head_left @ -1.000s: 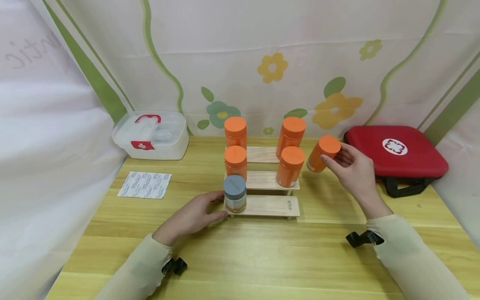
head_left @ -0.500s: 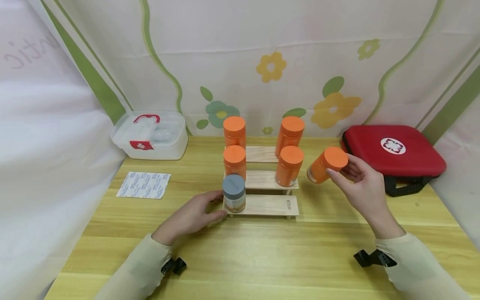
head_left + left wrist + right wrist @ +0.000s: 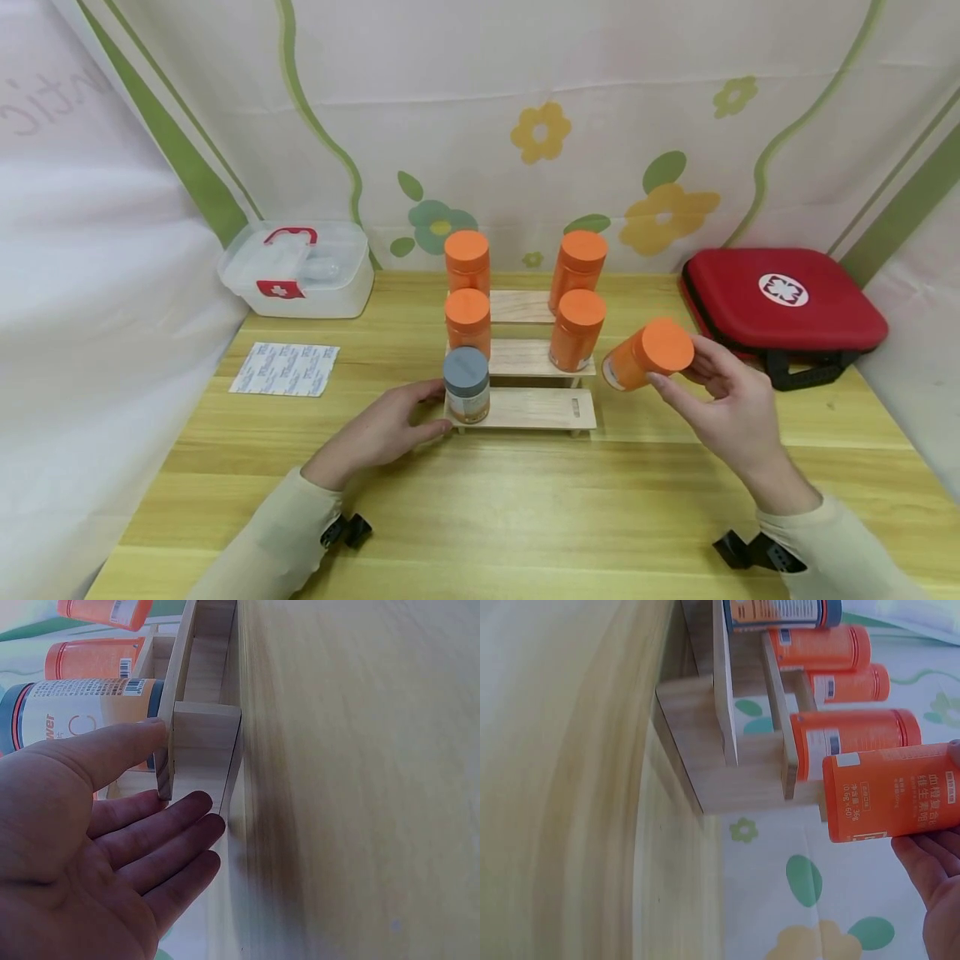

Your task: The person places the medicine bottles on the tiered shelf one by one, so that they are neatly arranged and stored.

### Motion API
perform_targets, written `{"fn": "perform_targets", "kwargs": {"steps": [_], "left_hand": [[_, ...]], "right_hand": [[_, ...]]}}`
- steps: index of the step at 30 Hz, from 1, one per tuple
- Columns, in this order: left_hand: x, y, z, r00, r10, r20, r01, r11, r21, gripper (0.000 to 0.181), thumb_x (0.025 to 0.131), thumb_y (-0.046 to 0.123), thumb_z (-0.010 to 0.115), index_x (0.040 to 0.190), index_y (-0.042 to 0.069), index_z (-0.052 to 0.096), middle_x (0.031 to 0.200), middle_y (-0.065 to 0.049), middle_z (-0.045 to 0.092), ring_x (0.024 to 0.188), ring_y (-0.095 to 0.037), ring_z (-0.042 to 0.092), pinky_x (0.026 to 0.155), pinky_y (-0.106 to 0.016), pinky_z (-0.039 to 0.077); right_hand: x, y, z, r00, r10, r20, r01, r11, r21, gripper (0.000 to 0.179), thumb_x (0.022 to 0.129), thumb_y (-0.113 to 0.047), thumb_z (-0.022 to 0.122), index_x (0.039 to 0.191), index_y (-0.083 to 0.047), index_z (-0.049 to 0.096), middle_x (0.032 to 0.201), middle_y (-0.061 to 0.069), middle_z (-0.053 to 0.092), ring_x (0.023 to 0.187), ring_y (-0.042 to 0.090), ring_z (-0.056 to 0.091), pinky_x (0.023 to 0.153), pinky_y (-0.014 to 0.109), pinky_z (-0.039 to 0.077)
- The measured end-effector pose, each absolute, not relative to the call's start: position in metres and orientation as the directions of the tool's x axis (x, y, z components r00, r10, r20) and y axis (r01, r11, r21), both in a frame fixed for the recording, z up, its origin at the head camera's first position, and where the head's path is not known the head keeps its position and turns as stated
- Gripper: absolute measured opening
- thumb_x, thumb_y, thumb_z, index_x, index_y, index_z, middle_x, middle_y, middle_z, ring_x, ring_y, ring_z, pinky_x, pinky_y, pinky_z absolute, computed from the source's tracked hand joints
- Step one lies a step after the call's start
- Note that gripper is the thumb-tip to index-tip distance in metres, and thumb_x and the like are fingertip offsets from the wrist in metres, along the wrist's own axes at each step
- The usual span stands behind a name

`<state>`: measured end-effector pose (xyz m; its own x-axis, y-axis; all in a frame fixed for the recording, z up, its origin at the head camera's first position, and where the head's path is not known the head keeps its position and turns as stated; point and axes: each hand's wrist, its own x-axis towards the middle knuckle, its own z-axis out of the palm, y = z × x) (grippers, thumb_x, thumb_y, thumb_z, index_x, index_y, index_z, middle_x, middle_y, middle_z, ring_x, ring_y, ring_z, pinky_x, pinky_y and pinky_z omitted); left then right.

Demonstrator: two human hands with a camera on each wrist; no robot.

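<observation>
My right hand [image 3: 738, 412] grips an orange vitamin jar [image 3: 637, 358] near its lid, tilted, just right of the wooden rack. In the right wrist view the held jar [image 3: 892, 791] shows white printing, and its base overlaps another orange jar [image 3: 855, 742] on the rack. At the left end of the stepped wooden rack [image 3: 536, 408], my left hand [image 3: 386, 429] rests with fingers extended. In the left wrist view its thumb [image 3: 124, 746] touches the top board beside the grey-lidded jar [image 3: 82, 712]. Fingertips lie by the rack's end panel [image 3: 202, 746].
More orange jars [image 3: 577, 329] stand on the rack's two upper steps. A clear first-aid box [image 3: 315, 283] sits at the back left, with a printed white packet [image 3: 285, 369] in front. To the right lies a red first-aid case [image 3: 780, 300] with a black handle.
The right hand has come toward the front with the orange jar, which now tilts more, its base toward the rack. The left hand has stayed at the rack's end.
</observation>
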<state>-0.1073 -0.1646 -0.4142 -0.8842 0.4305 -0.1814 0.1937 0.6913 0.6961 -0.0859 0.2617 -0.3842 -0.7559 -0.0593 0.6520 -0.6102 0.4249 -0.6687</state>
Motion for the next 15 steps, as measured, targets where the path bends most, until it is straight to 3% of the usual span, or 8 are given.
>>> {"fn": "perform_targets", "kwargs": {"steps": [9,15], "left_hand": [[-0.107,-0.164,-0.413,-0.887,0.423,-0.186,0.188,0.698,0.691,0.06,0.104,0.032,0.074,0.156,0.008,0.056,0.154,-0.008,0.064,0.146,-0.031,0.058,0.126,-0.055,0.045],[-0.107,-0.164,-0.413,-0.887,0.423,-0.186,0.191,0.701,0.687,0.06,0.105,0.032,0.074,0.156,0.008,0.056,0.154,-0.009,0.064,0.146,-0.031,0.058,0.125,-0.056,0.045]], "right_hand": [[-0.078,0.245,-0.39,-0.726,-0.127,0.676,-0.676,0.313,-0.667,0.071,0.066,0.028,0.084,0.133,0.014,0.068,0.129,-0.006,0.077,0.113,0.003,0.077,0.089,0.013,0.062],[-0.075,0.235,-0.397,-0.76,-0.149,0.632,-0.641,0.328,-0.694,0.073,0.064,0.029,0.084,0.133,0.012,0.068,0.13,-0.012,0.075,0.113,0.0,0.076,0.089,0.014,0.062]]}}
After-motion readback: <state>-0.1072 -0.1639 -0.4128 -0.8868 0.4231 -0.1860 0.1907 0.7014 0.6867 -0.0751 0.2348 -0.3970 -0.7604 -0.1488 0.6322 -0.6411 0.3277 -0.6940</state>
